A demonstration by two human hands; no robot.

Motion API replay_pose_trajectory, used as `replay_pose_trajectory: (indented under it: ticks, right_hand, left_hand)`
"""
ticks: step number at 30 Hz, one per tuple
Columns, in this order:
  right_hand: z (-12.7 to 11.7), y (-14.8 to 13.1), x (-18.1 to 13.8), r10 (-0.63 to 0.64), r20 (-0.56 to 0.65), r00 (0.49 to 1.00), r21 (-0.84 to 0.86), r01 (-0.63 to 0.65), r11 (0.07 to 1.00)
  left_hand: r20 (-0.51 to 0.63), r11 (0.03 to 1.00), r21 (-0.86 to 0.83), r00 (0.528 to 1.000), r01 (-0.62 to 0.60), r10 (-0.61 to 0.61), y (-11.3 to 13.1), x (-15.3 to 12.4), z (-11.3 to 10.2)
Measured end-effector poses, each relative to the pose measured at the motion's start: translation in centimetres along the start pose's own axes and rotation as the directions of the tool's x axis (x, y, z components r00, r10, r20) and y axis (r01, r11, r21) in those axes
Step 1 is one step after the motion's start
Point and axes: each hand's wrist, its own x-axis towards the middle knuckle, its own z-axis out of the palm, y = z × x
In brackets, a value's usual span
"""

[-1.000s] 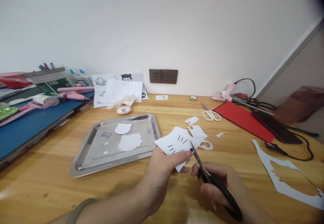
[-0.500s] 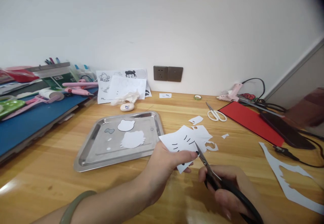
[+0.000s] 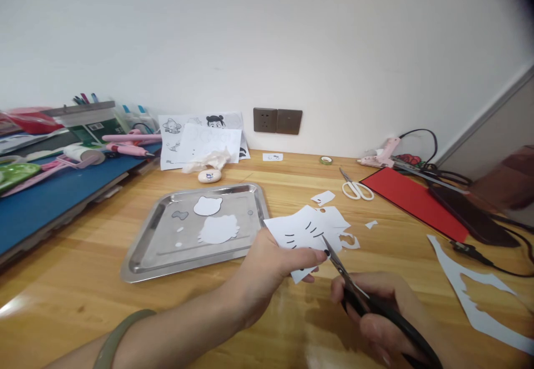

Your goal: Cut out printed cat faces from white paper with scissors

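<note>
Head view, lower right: the right hand is closed round black scissors, tips on the whiskered paper at frame centre, which the left hand pinches above the counter — mid-cut, I judge; continuing calls for turning the sheet steadily.

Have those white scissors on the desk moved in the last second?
No. The white scissors lie just as far from the green tape roll as before.

Counted on the worktop: two pairs of scissors, one steel tray holding two paper heads, one glue gun.
</note>
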Motion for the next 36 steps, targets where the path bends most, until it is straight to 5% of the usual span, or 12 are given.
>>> replay_pose_trajectory:
  ticks: [36]
  right_hand:
    - [-0.5,0.2,-0.1,0.054,0.018,0.998,-0.089,-0.052,0.995]
  left_hand:
    - [0.076,0.979,0.200,0.995,0.051,-0.067,1.4,0.7,-0.9]
